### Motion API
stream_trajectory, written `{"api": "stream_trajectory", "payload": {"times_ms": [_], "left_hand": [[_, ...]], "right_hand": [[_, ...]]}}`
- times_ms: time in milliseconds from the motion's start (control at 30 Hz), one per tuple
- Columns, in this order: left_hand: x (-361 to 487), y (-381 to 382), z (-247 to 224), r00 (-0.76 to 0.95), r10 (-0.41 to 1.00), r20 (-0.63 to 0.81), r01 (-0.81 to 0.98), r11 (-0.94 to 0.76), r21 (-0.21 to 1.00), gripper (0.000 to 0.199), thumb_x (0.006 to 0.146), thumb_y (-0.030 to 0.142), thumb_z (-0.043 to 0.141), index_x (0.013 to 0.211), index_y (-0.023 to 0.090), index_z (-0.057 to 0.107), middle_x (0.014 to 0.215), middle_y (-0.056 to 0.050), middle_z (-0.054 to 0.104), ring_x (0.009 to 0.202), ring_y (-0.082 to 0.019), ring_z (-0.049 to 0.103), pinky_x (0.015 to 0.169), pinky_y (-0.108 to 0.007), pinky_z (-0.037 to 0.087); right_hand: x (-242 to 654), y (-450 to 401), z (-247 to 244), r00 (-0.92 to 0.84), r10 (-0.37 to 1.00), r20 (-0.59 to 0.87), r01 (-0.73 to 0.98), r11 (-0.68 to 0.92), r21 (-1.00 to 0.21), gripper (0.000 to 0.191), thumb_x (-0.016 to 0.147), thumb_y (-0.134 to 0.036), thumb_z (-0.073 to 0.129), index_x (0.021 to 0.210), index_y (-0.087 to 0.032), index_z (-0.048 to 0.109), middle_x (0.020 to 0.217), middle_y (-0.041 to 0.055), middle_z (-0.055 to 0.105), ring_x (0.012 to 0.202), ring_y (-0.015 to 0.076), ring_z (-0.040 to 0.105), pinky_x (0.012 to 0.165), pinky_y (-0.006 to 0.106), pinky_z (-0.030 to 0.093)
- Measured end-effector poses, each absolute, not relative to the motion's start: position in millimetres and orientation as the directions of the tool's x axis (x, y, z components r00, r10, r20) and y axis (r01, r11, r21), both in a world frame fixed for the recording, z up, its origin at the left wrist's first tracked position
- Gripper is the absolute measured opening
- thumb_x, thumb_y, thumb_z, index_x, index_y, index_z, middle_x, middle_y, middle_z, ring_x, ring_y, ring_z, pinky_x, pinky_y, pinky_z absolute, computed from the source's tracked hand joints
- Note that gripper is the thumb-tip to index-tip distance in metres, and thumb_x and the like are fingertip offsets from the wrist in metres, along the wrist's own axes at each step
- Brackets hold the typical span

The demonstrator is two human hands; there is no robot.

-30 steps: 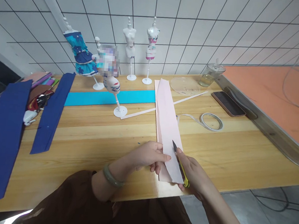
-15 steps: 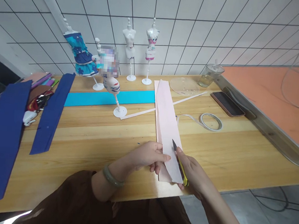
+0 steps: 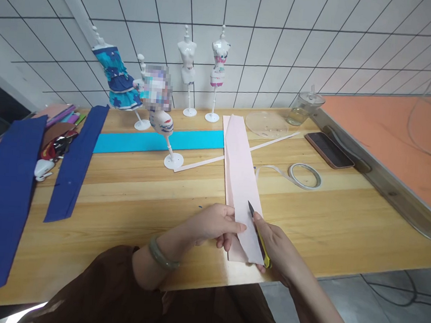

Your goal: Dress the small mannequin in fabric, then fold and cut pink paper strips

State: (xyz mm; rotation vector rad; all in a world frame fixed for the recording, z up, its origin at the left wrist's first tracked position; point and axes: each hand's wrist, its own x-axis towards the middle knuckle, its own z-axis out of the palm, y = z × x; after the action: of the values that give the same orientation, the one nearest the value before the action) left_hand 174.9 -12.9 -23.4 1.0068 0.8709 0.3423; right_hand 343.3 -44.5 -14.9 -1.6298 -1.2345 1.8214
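A long pale pink fabric strip point(image 3: 240, 168) runs from the back of the table toward its front edge, folded lengthwise with a loose flap near me. My left hand point(image 3: 220, 225) pinches its left side close to the near end, thumb on top and fingers curled beneath. In my right hand point(image 3: 274, 241) are yellow-handled thread snips point(image 3: 264, 250), their dark pointed blades lying over the strip's right side. The fingertips of that hand show under the strip's near corner. Whether the snips' blades touch the fabric I cannot tell.
Several small dress-form stands, one a patterned stand point(image 3: 173, 160), line the back left. A turquoise strip point(image 3: 195, 140) and navy fabric pieces point(image 3: 73, 170) lie leftward. To the right are a tape roll point(image 3: 317, 180), a phone point(image 3: 330, 150), a glass cup point(image 3: 297, 117) and a clear disc point(image 3: 266, 124).
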Motion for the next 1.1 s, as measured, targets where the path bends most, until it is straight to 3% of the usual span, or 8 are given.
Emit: {"api": "stream_trajectory", "payload": {"times_ms": [333,467,600,833,1100], "left_hand": [[173,-12,-20,0.651,0.602,-0.463,0.113,0.525,0.843,0.029,0.077,0.040,0.059,0.086,0.013,0.054,0.045,0.003,0.054,0.035,-0.007,0.049,0.035,-0.015,0.033],[167,-4,-14,0.640,0.571,-0.514,0.156,0.559,0.815,0.036,0.076,0.047,0.059,0.089,0.015,0.051,0.062,0.002,0.057,0.041,-0.008,0.055,0.036,-0.016,0.037],[167,13,-11,0.569,0.647,-0.508,0.147,0.528,0.837,0.036,0.077,0.046,0.058,0.092,0.015,0.050,0.074,0.000,0.057,0.044,-0.007,0.058,0.038,-0.017,0.039],[178,40,-24,0.426,0.733,-0.531,0.294,0.443,0.847,0.021,0.081,0.032,0.053,0.072,0.015,0.045,0.045,0.001,0.054,0.037,-0.009,0.052,0.038,-0.017,0.036],[175,41,-27,0.440,0.715,-0.543,0.240,0.489,0.838,0.016,0.082,0.023,0.053,0.071,0.016,0.045,0.038,0.003,0.052,0.033,-0.007,0.047,0.037,-0.016,0.032]], "right_hand": [[343,-45,-15,-0.229,0.777,-0.586,0.229,-0.542,-0.809,0.057,0.083,-0.063,0.033,0.059,-0.016,0.055,0.038,0.0008,0.051,0.030,0.0122,0.044,0.031,0.023,0.032],[341,-46,-9,-0.224,0.792,-0.568,0.256,-0.515,-0.818,0.055,0.083,-0.061,0.035,0.053,-0.018,0.052,0.034,-0.0008,0.048,0.031,0.0114,0.043,0.035,0.022,0.034],[340,-45,-6,-0.236,0.777,-0.584,0.226,-0.541,-0.810,0.054,0.083,-0.060,0.036,0.052,-0.019,0.049,0.034,-0.0011,0.048,0.031,0.0117,0.043,0.036,0.023,0.034],[340,-45,-11,-0.232,0.776,-0.586,0.136,-0.571,-0.810,0.055,0.083,-0.060,0.035,0.050,-0.018,0.048,0.035,-0.0008,0.048,0.030,0.0108,0.042,0.034,0.022,0.031],[340,-41,-5,-0.260,0.762,-0.593,0.232,-0.547,-0.805,0.059,0.084,-0.062,0.031,0.051,-0.017,0.052,0.035,0.0009,0.049,0.031,0.0124,0.044,0.035,0.023,0.033]]}}
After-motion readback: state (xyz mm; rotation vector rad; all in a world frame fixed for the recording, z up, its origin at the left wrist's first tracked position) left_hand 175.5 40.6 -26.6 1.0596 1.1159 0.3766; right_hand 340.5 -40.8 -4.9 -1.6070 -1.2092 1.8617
